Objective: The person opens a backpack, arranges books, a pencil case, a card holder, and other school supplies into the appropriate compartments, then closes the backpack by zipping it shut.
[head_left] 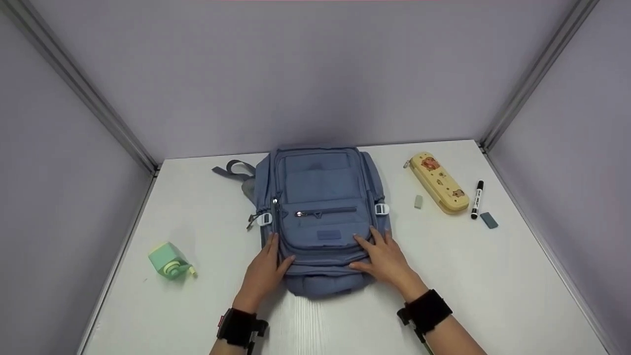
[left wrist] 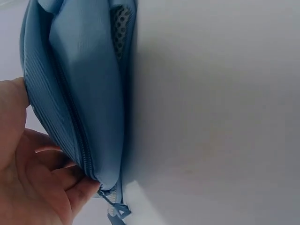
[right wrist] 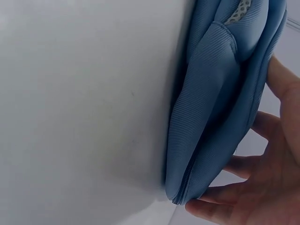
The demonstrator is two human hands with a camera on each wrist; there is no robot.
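A blue backpack [head_left: 315, 182] lies flat in the middle of the white table, its front pocket and zippers facing up. My left hand [head_left: 264, 271] rests on its lower left edge, the thumb over the front and the fingers along the side. On the lower right corner, my right hand [head_left: 387, 259] touches the fabric with its fingers spread. The left wrist view shows the left fingers against the bag's zipped side [left wrist: 86, 98], near a zipper pull [left wrist: 117, 208]. In the right wrist view, the right fingertips touch the opposite side [right wrist: 211, 112].
A green bottle with a pump [head_left: 170, 261] lies at the left. On the right are a yellow pencil case [head_left: 438, 182], a small pale eraser [head_left: 418, 201], a black-and-white marker [head_left: 476, 199] and a dark grey-blue block [head_left: 489, 220]. Walls stand behind and on both sides.
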